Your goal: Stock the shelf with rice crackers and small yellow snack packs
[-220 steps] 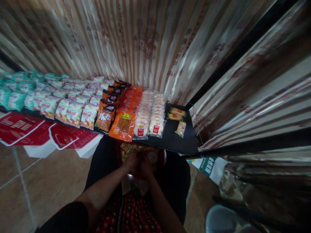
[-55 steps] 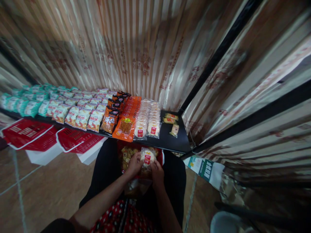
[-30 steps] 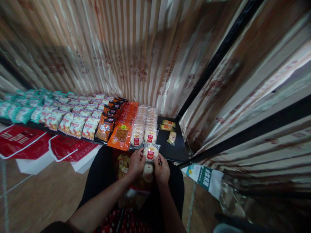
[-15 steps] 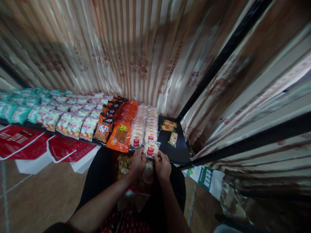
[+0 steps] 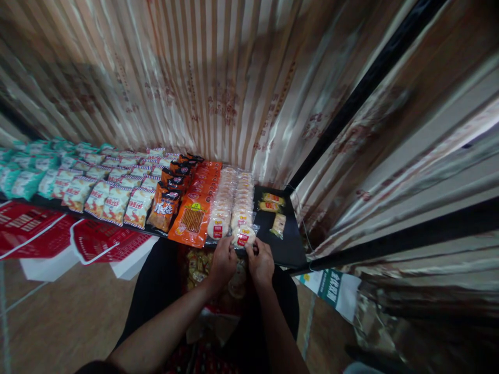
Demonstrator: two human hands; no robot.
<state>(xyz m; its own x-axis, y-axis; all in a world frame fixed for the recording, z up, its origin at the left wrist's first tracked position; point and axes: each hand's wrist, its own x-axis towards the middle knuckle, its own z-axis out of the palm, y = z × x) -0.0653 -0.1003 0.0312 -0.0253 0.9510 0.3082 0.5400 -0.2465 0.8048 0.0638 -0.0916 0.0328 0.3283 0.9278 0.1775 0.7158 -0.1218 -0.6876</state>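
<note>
A round white rice cracker in a clear wrapper with a red label lies at the front end of the right-hand row of rice crackers. My left hand pinches its lower left edge. At its lower right edge, my right hand grips the wrapper between thumb and finger. Just left is a second cracker row, and beyond it lie orange snack packets. Below my hands, an open bag in my lap holds wrapped snacks, partly hidden by my forearms.
The black shelf carries three small yellow-wrapped snacks on the right. White snack bags and teal bags fill its left. Red baskets stand below. A dark pole rises at right before a striped curtain.
The rice cracker in my hands has shifted slightly up and to the right, closer against its row. Both hands still hold its edges. The view has shifted slightly.
</note>
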